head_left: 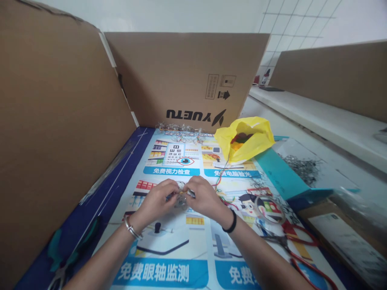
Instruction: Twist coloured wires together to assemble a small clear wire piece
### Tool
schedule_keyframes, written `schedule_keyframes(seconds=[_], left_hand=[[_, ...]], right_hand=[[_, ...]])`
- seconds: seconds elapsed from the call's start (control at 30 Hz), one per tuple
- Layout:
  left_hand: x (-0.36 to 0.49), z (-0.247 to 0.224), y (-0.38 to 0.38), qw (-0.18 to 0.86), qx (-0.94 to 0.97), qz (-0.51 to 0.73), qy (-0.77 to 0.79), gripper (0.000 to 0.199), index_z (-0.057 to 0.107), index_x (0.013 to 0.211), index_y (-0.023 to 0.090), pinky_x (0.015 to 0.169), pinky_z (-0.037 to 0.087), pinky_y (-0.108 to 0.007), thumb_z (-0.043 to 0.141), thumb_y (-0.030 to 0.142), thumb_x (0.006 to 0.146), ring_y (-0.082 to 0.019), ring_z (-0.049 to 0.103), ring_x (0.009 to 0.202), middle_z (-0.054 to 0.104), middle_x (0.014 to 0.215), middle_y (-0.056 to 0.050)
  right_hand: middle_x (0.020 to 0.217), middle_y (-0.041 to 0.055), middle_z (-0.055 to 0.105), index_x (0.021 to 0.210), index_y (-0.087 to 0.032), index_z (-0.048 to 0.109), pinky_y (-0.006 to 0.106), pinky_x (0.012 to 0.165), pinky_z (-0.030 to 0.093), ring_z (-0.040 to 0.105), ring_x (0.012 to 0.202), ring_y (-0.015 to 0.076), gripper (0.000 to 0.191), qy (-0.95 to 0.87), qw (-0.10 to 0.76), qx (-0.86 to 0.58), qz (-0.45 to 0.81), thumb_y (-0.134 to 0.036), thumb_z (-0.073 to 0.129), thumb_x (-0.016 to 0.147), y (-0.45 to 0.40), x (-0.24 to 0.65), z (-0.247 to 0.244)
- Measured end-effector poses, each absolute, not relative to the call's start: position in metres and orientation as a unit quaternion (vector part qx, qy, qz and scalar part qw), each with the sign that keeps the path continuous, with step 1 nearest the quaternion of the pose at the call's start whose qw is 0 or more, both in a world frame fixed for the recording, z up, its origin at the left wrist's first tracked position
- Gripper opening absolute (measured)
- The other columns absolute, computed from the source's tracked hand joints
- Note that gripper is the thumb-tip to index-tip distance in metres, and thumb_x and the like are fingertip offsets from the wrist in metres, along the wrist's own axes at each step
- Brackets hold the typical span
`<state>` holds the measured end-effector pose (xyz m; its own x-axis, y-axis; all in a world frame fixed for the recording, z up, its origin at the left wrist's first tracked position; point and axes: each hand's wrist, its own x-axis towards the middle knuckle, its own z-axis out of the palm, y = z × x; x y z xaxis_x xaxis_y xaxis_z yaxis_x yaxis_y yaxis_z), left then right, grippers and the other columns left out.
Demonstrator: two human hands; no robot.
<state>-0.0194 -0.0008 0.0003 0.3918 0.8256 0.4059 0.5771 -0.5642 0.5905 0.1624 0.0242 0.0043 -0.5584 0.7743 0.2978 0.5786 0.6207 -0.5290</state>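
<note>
My left hand and my right hand meet over the middle of the printed sheet. Between their fingertips is a small, clear, shiny piece, pinched from both sides. Its exact kind is blurred and partly covered by the fingers. Both hands are closed, thumbs and forefingers pressed together. Red, green and yellow cords lie just right of my right hand and run up to a yellow bag, whose mouth gapes over dark red and orange contents.
Red-handled scissors and a clear tape roll lie at right. Behind them, a blue box holds thin silvery pieces. Green-handled pliers sit lower left. Cardboard walls enclose the left and back; clear wiry bits line the back.
</note>
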Motion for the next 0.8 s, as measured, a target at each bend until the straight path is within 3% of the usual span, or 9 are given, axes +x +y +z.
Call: schedule_keyframes(seconds=[0.37, 0.53, 0.8], left_hand=[[-0.0185, 0.0021, -0.0016, 0.179, 0.818, 0.336, 0.431, 0.019, 0.058, 0.076, 0.019, 0.072, 0.046, -0.028, 0.047, 0.003, 0.075, -0.015, 0.056, 0.081, 0.060, 0.082, -0.002], [-0.0163, 0.0039, -0.0038, 0.206, 0.803, 0.347, 0.439, 0.018, 0.058, 0.076, 0.019, 0.072, 0.046, -0.027, 0.049, 0.004, 0.076, -0.014, 0.057, 0.080, 0.062, 0.082, -0.001], [-0.0107, 0.0046, -0.0059, 0.412, 0.663, 0.407, 0.474, 0.004, 0.057, 0.073, 0.016, 0.057, 0.043, -0.023, 0.054, 0.015, 0.076, -0.010, 0.054, 0.062, 0.062, 0.076, -0.001]], right_hand=[[0.071, 0.0016, 0.058, 0.066, -0.018, 0.060, 0.028, 0.072, 0.039, 0.053, 0.076, 0.0168, 0.013, -0.856, 0.254, -0.402, 0.204, -0.005, 0.058, 0.068, 0.0256, 0.1597, 0.0056], [0.074, 0.0018, 0.058, 0.072, -0.018, 0.061, 0.028, 0.073, 0.040, 0.053, 0.079, 0.0164, 0.016, -0.860, 0.263, -0.381, 0.215, -0.003, 0.054, 0.072, 0.0273, 0.1593, 0.0033], [0.072, 0.0015, 0.058, 0.069, -0.017, 0.059, 0.027, 0.069, 0.039, 0.053, 0.077, 0.0159, 0.013, -0.841, 0.287, -0.390, 0.241, -0.004, 0.058, 0.073, 0.0269, 0.1590, 0.0035]])
